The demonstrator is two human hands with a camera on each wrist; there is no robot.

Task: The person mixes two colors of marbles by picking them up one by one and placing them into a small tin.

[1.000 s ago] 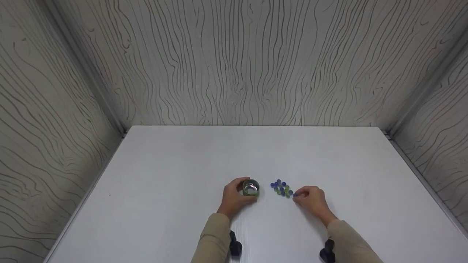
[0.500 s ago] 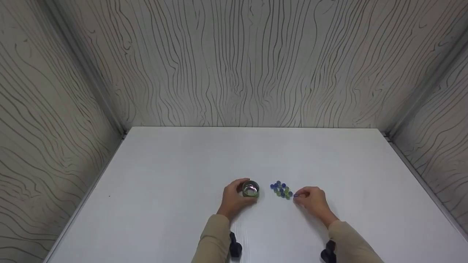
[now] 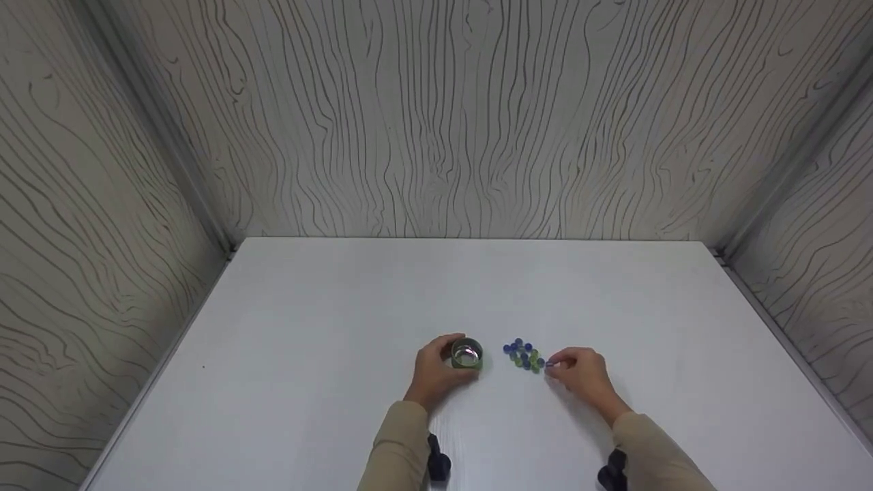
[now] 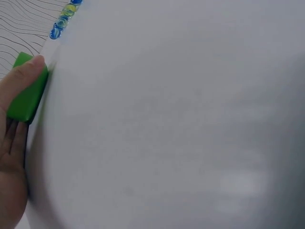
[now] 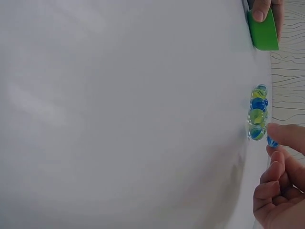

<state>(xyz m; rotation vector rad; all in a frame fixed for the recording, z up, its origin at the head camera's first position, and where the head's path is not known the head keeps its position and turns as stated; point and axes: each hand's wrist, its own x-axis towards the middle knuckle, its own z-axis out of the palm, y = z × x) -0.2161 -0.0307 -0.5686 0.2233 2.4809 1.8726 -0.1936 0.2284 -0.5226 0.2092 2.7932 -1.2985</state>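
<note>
A small green cup [image 3: 467, 354] with a shiny inside stands upright on the white table, and my left hand [image 3: 433, 372] grips it, thumb on the near side and fingers round the back. Its green outer wall shows in the left wrist view. To the right of the cup lies a cluster of blue and yellow-green glass marbles [image 3: 524, 356]. At the cluster's right end my right hand [image 3: 582, 375] pinches one blue marble [image 5: 272, 141] between thumb and index finger. The other fingers of that hand are curled in, as the right wrist view shows.
The white table [image 3: 327, 300] reaches back to a wall [image 3: 436, 123] with a wood-grain pattern. Similar panels rise at the left and right sides. A dark wrist camera [image 3: 439, 466] is strapped at each beige sleeve.
Almost nothing differs. Both hands keep their holds on the cup and the blue marble, and the whole head view has shifted very slightly.
</note>
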